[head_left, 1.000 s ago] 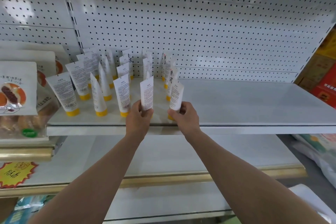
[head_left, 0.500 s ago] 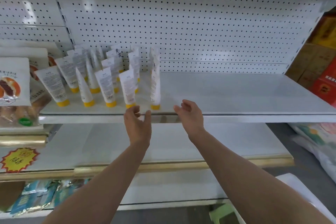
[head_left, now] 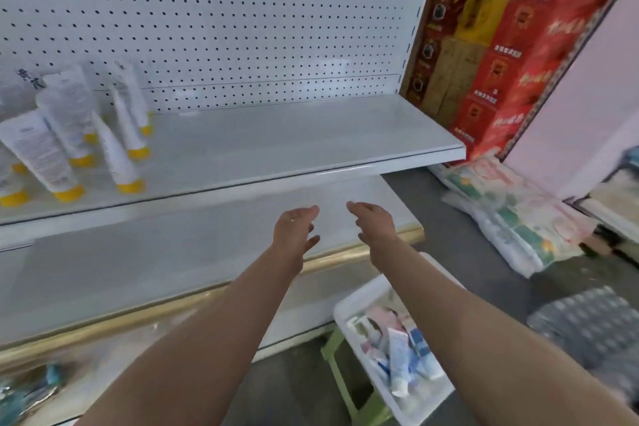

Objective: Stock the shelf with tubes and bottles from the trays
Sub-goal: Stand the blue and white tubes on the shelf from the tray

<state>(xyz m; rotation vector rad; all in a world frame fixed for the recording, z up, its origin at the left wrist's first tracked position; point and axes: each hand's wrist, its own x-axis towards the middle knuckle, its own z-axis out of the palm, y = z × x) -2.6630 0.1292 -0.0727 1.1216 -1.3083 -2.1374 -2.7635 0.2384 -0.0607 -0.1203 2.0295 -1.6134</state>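
Several white tubes with yellow caps [head_left: 114,156] stand cap-down in rows at the left end of the white shelf [head_left: 311,138]. My left hand [head_left: 294,228] and my right hand [head_left: 375,221] hover side by side below the shelf's front edge, fingers relaxed, palms facing each other, holding nothing. Down at the lower right a white tray [head_left: 349,304] holds several tubes and bottles [head_left: 397,353] in white, blue and pink. The tray sits on a green stool [head_left: 345,377].
The right half of the shelf is bare, backed by a perforated white panel [head_left: 242,28]. Red and yellow cartons [head_left: 501,45] are stacked at the shelf's right end. Plastic-wrapped packs [head_left: 511,214] lie on the floor to the right. A lower shelf with a gold edge [head_left: 173,308] runs underneath.
Both hands let go of the tubes they had set on the shelf and drew back and down. The view swung to the right and down, bringing the tray into sight.
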